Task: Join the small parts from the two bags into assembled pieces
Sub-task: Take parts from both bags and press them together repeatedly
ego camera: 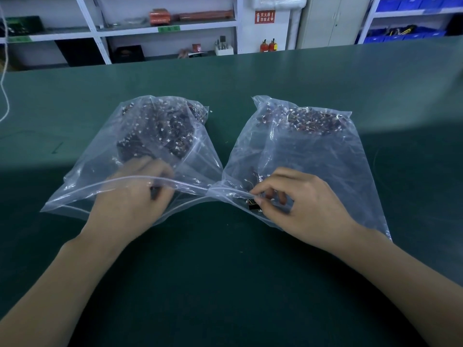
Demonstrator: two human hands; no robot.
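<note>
Left hand [130, 196] reaches through the mouth of the left bag [100, 156], fingers curled among the parts, blurred behind the plastic, so whether it has hold of anything cannot be told; right hand [293, 204] sits at the mouth of the right bag [313, 159], thumb and forefinger pinching a small dark part [253, 206] with thin wires; both bags lie side by side on the green table [225, 284], mouths toward the person, corners touching; each holds a heap of small dark wired parts [160, 128] with white connector ends, piled toward the far end; judged light, small, wires limp and apt to tangle, so one lifted may drag neighbours; best taken by the stiff dark body, not the wire; bag film thin, slack, slippery; no joined piece visible yet
</note>
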